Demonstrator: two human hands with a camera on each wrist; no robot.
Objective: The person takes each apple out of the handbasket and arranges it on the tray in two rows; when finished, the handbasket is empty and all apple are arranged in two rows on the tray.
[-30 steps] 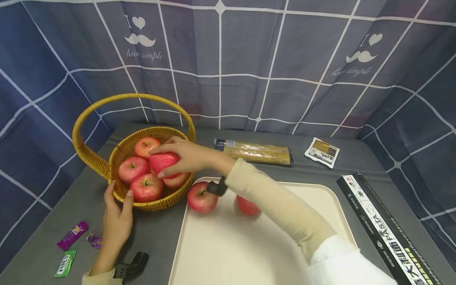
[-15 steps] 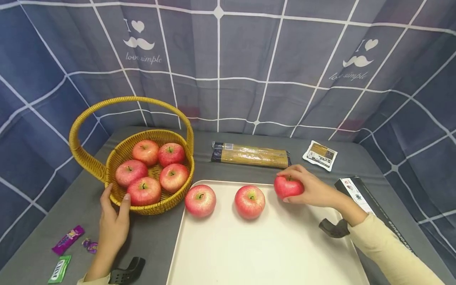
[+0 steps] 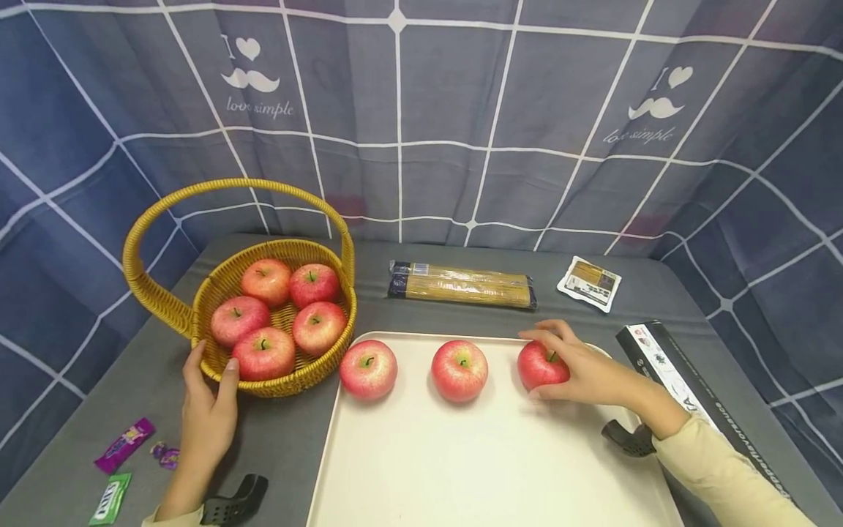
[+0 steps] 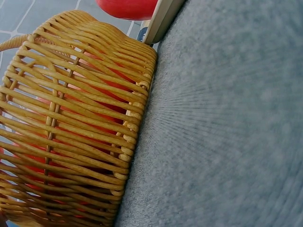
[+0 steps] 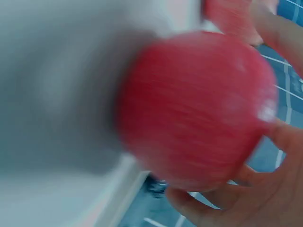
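Note:
On the left, a yellow wicker basket [image 3: 332, 366] with a tall handle holds several red apples. My left hand [image 3: 207, 421] rests against its near left rim, thumb and index finger spread apart and fairly straight. A cream tray [image 3: 428, 468] lies to the right, with one apple [image 3: 369, 369] at its far left corner and another apple [image 3: 459, 371] beside it. At the tray's far right is a third apple [image 3: 543, 366]. My right hand [image 3: 586, 369] is spread around this one, thumb on the near side, fingers beyond; in the right wrist view the thumb stands off the apple [image 5: 196, 111].
Behind the tray lie a clear packet of spaghetti [image 3: 464, 285] and a small white-edged packet [image 3: 589, 284]. A long black pasta box [image 3: 685, 395] runs along the right. Purple candy [image 3: 125, 445], a smaller purple sweet [image 3: 166, 455] and a green packet [image 3: 110, 499] lie at front left.
My right hand has carried an apple from over the basket to the tray's far right and lowered it, and its fingers have since spread. My left hand has stayed at the basket.

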